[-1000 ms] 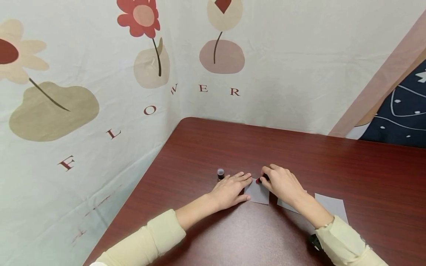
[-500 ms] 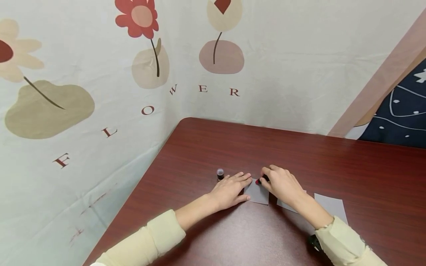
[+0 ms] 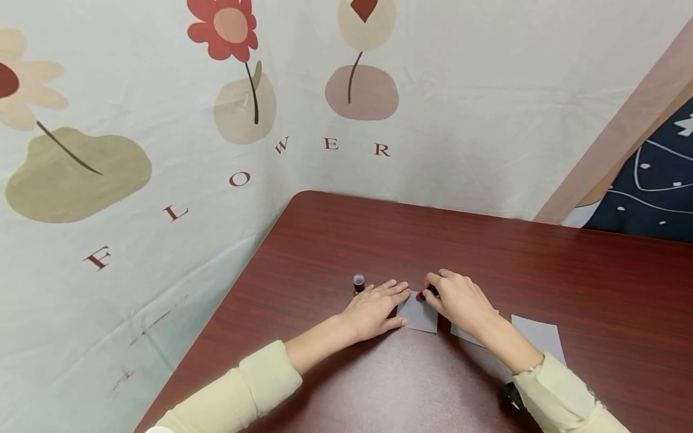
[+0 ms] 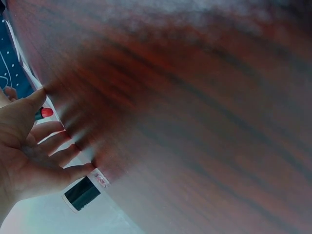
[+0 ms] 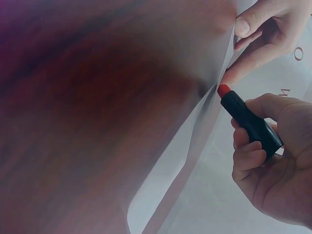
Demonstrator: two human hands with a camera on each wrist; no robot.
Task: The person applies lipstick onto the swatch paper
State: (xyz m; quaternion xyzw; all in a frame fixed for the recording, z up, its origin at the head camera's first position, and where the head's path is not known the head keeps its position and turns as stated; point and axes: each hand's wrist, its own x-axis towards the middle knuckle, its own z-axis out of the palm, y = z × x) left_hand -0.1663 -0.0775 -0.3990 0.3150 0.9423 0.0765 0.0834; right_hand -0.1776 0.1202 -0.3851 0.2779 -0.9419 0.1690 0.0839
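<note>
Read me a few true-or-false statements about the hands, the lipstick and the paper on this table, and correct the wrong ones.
1. The right hand holds a red-tipped lipstick. True.
2. A black cylinder is right of both hands. False: the clear-topped black cylinder is next to the left hand.
3. The left hand touches the gray sheet between the hands. True.
4. Only one sheet is in view. False: other sheets lie further right.
5. The table is reddish brown. True.
</note>
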